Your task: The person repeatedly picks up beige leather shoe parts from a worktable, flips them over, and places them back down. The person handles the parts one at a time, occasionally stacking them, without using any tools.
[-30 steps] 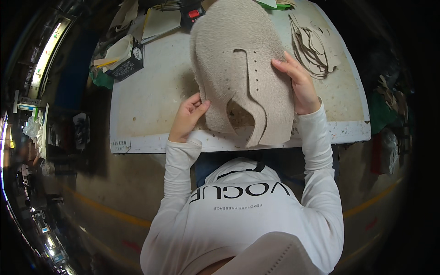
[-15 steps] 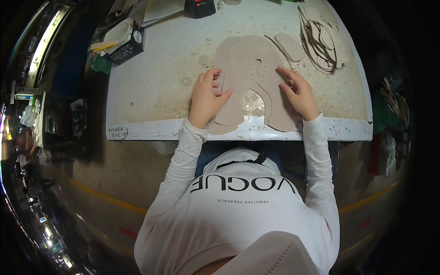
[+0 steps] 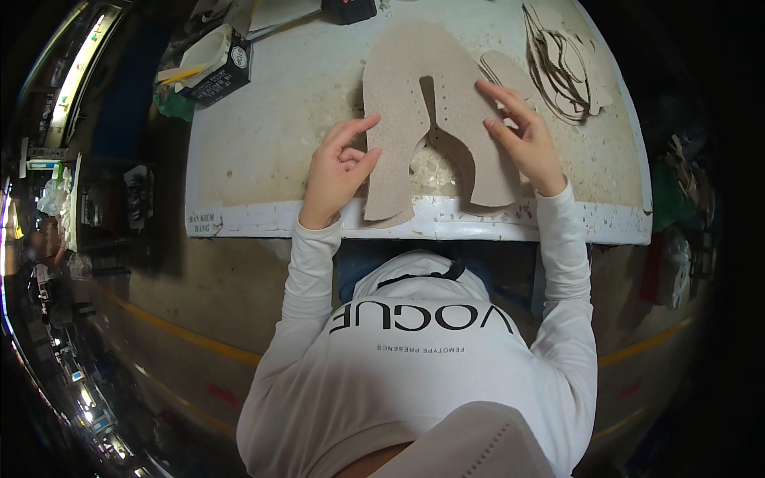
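A pale beige, U-shaped shoe upper piece (image 3: pixel 434 56) with a central slit and rows of small holes is in front of me, its two legs toward me. It looks slightly raised, with a second layer's edge showing under its left leg. My left hand (image 3: pixel 341 169) is at its left edge, thumb and index fingertips just over the material and spread apart. On the opposite side, my right hand (image 3: pixel 526 143) has its index finger and thumb stretched over the right edge, also apart. Neither hand visibly pinches the piece.
A smaller beige rounded piece (image 3: pixel 510 73) lies beyond my right hand. Farther right is a bundle of beige strips (image 3: pixel 558 72). A black box (image 3: pixel 223 76) with a pale container stands at the left rear. A dark object (image 3: pixel 349 9) sits at the table's (image 3: pixel 271 159) far side.
The top shoe upper piece has shifted away from me and turned slightly, now covering most of the layer below. My left hand moved left; my right hand moved slightly away from me.
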Motion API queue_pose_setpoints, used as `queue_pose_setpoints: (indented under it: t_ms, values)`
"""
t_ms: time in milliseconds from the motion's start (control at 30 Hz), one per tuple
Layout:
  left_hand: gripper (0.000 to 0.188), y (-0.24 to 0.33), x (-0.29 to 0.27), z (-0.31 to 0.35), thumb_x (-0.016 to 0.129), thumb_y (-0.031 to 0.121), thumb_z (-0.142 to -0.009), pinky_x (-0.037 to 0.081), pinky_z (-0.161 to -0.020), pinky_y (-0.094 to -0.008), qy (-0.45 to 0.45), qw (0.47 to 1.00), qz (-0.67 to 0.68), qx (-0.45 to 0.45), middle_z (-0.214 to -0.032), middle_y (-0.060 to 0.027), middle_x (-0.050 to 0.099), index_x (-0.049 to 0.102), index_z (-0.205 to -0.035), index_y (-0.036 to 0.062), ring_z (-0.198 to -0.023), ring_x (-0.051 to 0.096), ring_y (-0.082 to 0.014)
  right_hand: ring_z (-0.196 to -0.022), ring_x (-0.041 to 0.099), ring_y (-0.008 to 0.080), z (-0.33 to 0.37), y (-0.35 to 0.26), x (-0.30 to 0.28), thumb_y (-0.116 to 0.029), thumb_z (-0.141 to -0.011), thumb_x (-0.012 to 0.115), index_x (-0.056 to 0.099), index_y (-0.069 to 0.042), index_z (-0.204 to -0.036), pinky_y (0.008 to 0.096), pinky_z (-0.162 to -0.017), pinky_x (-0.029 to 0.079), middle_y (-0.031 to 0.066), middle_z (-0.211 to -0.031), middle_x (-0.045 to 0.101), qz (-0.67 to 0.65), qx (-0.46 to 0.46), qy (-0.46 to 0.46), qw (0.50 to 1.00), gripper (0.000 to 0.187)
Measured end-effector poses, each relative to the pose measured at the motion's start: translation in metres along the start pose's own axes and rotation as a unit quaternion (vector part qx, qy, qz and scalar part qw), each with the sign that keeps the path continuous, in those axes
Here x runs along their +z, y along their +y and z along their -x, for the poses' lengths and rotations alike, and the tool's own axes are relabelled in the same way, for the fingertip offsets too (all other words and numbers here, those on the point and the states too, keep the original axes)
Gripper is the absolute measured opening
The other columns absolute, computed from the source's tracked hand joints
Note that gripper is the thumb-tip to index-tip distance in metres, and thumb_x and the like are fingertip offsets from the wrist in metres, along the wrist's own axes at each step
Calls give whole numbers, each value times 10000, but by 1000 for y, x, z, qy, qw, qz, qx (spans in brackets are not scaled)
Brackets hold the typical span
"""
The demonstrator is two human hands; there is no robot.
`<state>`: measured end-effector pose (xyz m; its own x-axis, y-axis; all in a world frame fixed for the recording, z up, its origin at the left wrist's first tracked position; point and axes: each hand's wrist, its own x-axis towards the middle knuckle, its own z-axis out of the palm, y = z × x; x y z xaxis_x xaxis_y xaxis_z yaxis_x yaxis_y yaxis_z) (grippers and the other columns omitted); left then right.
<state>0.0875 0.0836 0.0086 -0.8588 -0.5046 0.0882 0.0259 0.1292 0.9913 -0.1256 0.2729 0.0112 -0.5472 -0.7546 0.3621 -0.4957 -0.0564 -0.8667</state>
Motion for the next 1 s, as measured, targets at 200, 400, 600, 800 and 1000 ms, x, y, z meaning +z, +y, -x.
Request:
queue_pose_setpoints:
  t_ms: [200, 400, 600, 800, 1000]
  values:
    - [444, -27, -6, 5, 602, -22, -830, 419, -570, -145, -50, 995, 9, -85, -1169, -36, 462, 523, -1263, 33, -655, 527, -22, -1020, 515, 102, 13, 31, 18, 39, -804, 561, 534, -47, -1263, 210, -829, 404, 45, -1205, 543, 33, 115, -58, 991, 468]
    - [466, -15, -8, -1, 659, 61, -795, 461, -634, -197, -5, 969, -246, 17, -1075, -69, 505, 542, -1246, 78, -757, 551, -90, -901, 540, 264, 4, 24, 4, -72, -780, 624, 587, -55, -1177, 321, -819, 452, 116, -1052, 572, 257, -2, -4, 967, 399]
    - [452, -8, -19, -60, 683, 164, -779, 498, -695, -259, -2, 922, -369, 117, -1044, -115, 552, 557, -1208, 95, -878, 588, -192, -923, 528, 294, -40, 53, -20, -185, -791, 660, 595, -35, -1068, 372, -775, 469, 141, -964, 534, 459, -25, 56, 886, 322]
    - [518, -35, -12, -134, 718, 276, -701, 493, -757, -351, 10, 919, -390, 57, -1001, -132, 585, 570, -1132, 31, -851, 606, -256, -859, 563, 274, -49, 73, -16, -160, -768, 659, 576, -38, -970, 357, -685, 509, 113, -924, 527, 554, -65, 34, 829, 249]
    - [522, -50, -8, -147, 735, 332, -656, 497, -755, -342, -17, 909, -414, -36, -885, -122, 635, 614, -1057, 20, -795, 623, -244, -719, 631, 284, -67, 61, -28, -118, -743, 635, 624, -39, -882, 369, -628, 528, 112, -863, 596, 556, -24, -7, 831, 160]
